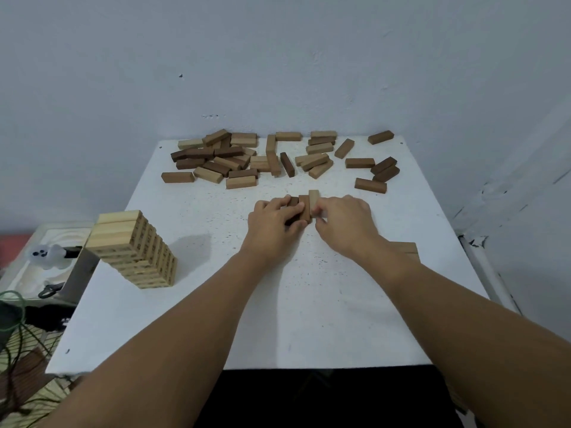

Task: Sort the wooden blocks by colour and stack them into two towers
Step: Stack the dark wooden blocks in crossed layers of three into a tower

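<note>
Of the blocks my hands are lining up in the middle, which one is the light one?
The rightmost block, pinched by the right hand. It is pale and sticks out farther toward the wall than the darker brown ones beside it, held by the left hand.

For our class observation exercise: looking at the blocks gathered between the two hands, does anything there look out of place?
Yes. The group between the left hand and right hand is mostly dark blocks, but one light block sits at its right edge, pushed further back than the others. For a colour sort it looks mismatched.
</note>
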A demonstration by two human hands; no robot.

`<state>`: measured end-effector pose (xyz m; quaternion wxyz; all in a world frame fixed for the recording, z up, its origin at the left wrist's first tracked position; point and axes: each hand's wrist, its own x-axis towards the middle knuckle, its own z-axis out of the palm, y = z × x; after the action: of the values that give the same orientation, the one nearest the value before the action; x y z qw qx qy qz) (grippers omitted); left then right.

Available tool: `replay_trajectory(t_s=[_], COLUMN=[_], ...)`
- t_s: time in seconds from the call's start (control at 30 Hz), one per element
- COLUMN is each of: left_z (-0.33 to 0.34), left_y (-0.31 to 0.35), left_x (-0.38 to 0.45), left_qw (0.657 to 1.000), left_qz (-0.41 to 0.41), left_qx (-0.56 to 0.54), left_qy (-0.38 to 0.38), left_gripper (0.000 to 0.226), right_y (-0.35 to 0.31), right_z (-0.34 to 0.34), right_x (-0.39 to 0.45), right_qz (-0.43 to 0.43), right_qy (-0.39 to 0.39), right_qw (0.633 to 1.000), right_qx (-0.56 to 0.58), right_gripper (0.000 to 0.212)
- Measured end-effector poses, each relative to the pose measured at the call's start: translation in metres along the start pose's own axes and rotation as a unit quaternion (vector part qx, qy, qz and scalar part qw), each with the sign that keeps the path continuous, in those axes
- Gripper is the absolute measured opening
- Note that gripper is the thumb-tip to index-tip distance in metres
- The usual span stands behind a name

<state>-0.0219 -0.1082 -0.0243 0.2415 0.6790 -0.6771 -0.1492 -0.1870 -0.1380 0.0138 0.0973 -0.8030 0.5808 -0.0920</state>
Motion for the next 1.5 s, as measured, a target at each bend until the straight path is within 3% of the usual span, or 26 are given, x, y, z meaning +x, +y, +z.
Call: replay_trajectory(t_s=[0.2, 0.4, 0.6, 0.67, 0.8, 1.0, 1.13, 1.5], left_z=[-0.013, -0.016, -0.025, -0.031, -0.047, -0.055, -0.055, -0.056], left_y=[-0.006, -0.019, -0.013, -0.012, -0.012, -0.015, -0.015, -0.014], left_x=[-0.064, -0.117, -0.121, -0.117, -0.1, -0.084, -0.082, -0.089], left_qw=[1.0, 0.997, 0.992, 0.99, 0.977, 0.97, 0.969, 0.956], left_qz=[-0.002, 0.017, 0.016, -0.008, -0.057, -0.063, -0.064, -0.079], left_qx=[-0.012, -0.079, -0.122, -0.143, -0.147, -0.139, -0.154, -0.206], left_qy=[0.002, 0.0, 0.011, -0.016, -0.141, -0.187, -0.183, -0.193], left_gripper=[0.04, 0.043, 0.053, 0.065, 0.104, 0.09, 0.077, 0.074], right_y=[-0.02, -0.024, -0.018, -0.019, -0.018, -0.003, -0.002, -0.003], right_z=[0.006, 0.024, 0.022, 0.022, 0.022, 0.01, 0.014, 0.016], right_x=[-0.057, -0.107, -0.111, -0.107, -0.105, -0.102, -0.099, -0.099], right_qz=[0.003, 0.003, -0.004, 0.003, 0.015, -0.011, -0.015, -0.037], right_qy=[0.004, 0.02, 0.019, 0.019, -0.037, -0.153, -0.148, -0.129], right_qw=[0.995, 0.981, 0.96, 0.953, 0.961, 0.953, 0.957, 0.961], right_qx=[0.102, 0.193, 0.279, 0.304, 0.274, 0.262, 0.248, 0.243], right_gripper=[0.023, 0.015, 0.014, 0.022, 0.057, 0.089, 0.085, 0.077])
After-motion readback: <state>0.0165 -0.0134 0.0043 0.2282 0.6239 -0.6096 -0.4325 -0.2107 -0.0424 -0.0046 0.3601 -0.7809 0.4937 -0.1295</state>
